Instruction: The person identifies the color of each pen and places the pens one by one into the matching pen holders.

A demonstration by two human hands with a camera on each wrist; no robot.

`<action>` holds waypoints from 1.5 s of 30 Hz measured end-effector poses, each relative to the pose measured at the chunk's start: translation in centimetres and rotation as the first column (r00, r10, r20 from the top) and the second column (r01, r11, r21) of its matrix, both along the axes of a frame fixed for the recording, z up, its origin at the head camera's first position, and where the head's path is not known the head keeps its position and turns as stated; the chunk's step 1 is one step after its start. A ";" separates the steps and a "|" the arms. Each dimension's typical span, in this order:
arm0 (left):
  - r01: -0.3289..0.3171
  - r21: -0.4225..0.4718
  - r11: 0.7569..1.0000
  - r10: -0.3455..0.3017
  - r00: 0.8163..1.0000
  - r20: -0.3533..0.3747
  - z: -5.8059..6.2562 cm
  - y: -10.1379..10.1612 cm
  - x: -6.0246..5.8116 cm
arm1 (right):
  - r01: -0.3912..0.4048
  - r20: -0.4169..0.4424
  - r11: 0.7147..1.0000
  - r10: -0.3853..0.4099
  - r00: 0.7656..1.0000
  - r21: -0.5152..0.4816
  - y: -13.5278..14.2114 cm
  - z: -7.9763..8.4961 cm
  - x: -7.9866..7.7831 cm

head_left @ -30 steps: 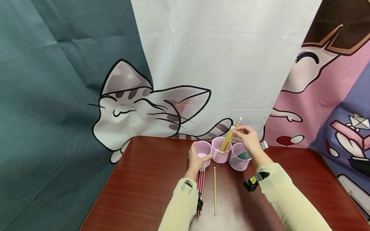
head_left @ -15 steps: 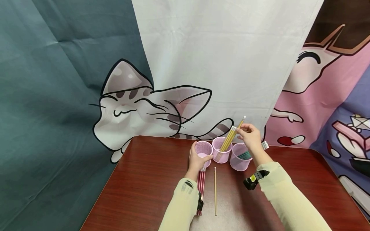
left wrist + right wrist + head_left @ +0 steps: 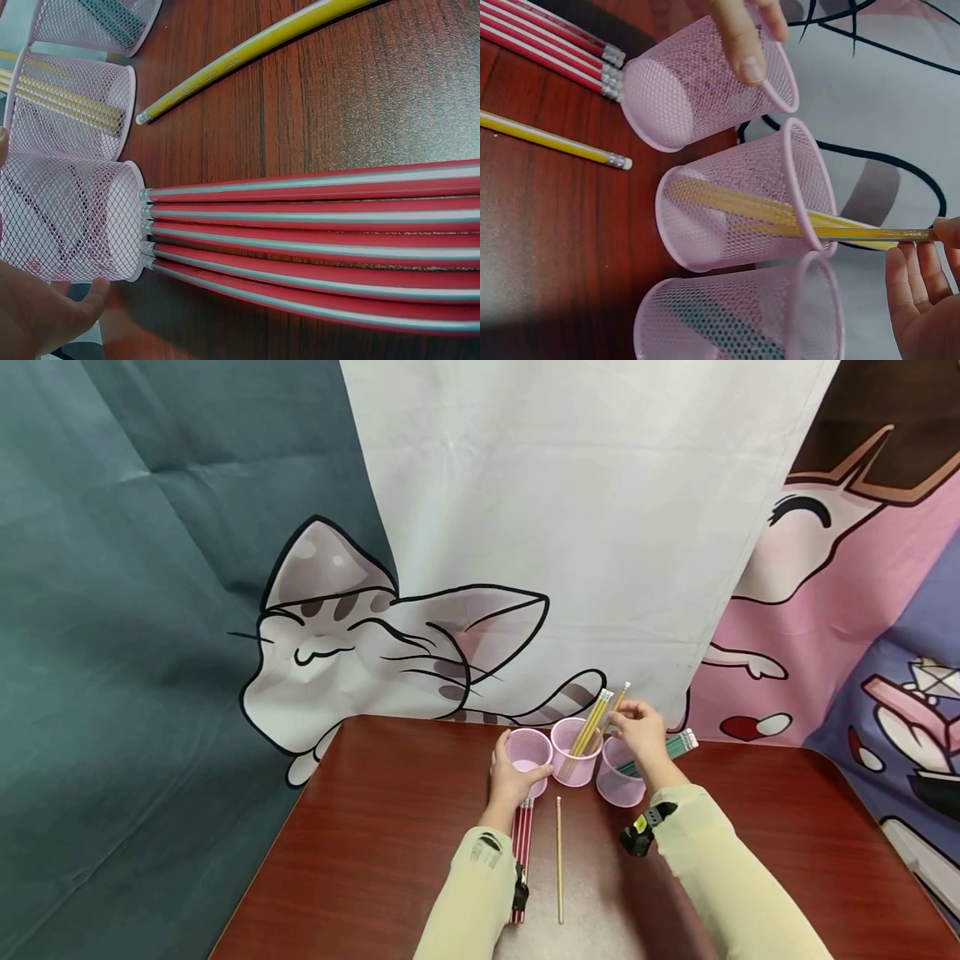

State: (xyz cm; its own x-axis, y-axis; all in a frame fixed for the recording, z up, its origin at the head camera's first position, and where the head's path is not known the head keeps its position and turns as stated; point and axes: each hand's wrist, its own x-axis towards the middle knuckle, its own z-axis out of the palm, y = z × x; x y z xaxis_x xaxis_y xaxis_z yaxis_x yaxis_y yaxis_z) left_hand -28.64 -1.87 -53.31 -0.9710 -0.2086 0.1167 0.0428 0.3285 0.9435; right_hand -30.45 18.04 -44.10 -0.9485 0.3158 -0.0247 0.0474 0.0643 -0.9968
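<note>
My left hand (image 3: 513, 777) grips the left pink mesh pencil cup (image 3: 528, 743), thumb at its rim. In the middle cup (image 3: 727, 165) stand several yellow pencils (image 3: 591, 724), leaning to the right. With its thumb and fingertips, my right hand (image 3: 641, 731) pinches another yellow pencil (image 3: 904, 233) near the eraser end; its lower part is inside the middle cup. The right cup (image 3: 621, 792) holds green pencils (image 3: 681, 743), partly covered by my right hand in the head view.
Several red striped pencils (image 3: 315, 236) lie side by side in front of the left cup. To their right, a single yellow pencil (image 3: 559, 860) rests on the brown table (image 3: 375, 843). A printed cloth (image 3: 480, 527) hangs behind the table's back edge.
The pinched yellow pencil rose slightly to the right, then came down deeper into the middle cup along with my right hand. My left hand has stayed on the left cup.
</note>
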 end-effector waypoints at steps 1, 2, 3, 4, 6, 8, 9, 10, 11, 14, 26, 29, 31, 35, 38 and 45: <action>-0.003 -0.004 1.000 0.003 1.000 -0.006 0.0 0.0 0.0 | 0.004 0.011 1.000 -0.005 1.000 0.003 0.0 -0.1 -0.1; -0.004 -0.006 1.000 0.004 1.000 -0.007 0.0 0.0 0.0 | 0.010 0.020 1.000 -0.010 1.000 0.008 0.0 -0.2 -0.1; -0.006 -0.009 1.000 0.005 1.000 -0.008 0.0 0.0 0.0 | 0.016 0.030 1.000 -0.016 0.999 0.013 0.0 -0.4 -0.2; -0.006 -0.009 1.000 0.006 1.000 -0.009 0.0 0.1 0.0 | 0.024 0.038 0.999 -0.025 0.999 0.021 0.0 -0.5 -0.3; -0.007 -0.009 1.000 0.007 1.000 -0.014 0.0 0.1 0.0 | 0.037 0.058 0.999 -0.039 0.998 0.038 0.1 -0.6 -0.4; -0.004 -0.001 1.000 0.004 1.000 0.002 0.1 0.1 0.1 | 0.036 0.078 0.998 -0.040 0.996 0.050 0.1 -0.7 -0.5; -0.005 0.000 1.000 0.005 1.000 0.004 0.1 0.1 0.1 | 0.031 0.090 0.998 -0.037 0.995 0.060 0.1 -0.8 -0.5; -0.005 0.002 1.000 0.005 1.000 0.006 0.1 0.1 0.1 | 0.028 0.099 0.997 -0.035 0.994 0.074 0.1 -0.9 -0.5; -0.006 0.001 1.000 0.006 1.000 0.008 0.1 0.0 0.1 | 0.020 0.107 0.996 -0.029 0.994 0.084 0.1 -0.9 -0.5; -0.008 0.002 1.000 0.008 1.000 0.012 0.0 0.1 0.0 | 0.000 0.133 0.995 -0.014 0.991 0.104 0.2 -1.0 -0.4; -0.009 -0.003 1.000 0.009 1.000 -0.003 -0.3 0.2 -0.2 | -0.008 0.273 0.996 -0.018 0.962 0.091 0.7 -1.6 -0.8; -0.010 -0.007 1.000 0.009 1.000 -0.004 -0.3 0.1 -0.2 | -0.016 0.269 0.996 -0.008 0.963 0.085 0.6 -1.7 -0.8; -0.009 -0.009 1.000 0.009 1.000 -0.006 -0.3 0.0 -0.2 | -0.026 0.254 0.997 0.007 0.967 0.071 0.4 -1.9 -0.9; -0.010 -0.013 1.000 0.009 1.000 -0.013 -0.2 -0.1 -0.1 | -0.061 0.232 0.998 0.052 0.971 0.034 0.2 -2.2 -0.9; -0.009 -0.013 1.000 0.009 1.000 -0.014 -0.2 -0.1 0.0 | -0.070 0.235 0.997 0.063 0.970 0.024 0.1 -2.4 -0.9; -0.012 -0.018 1.000 0.011 1.000 -0.014 -0.2 0.0 -0.1 | -0.078 0.245 0.997 0.071 0.967 0.019 0.2 -2.2 -0.8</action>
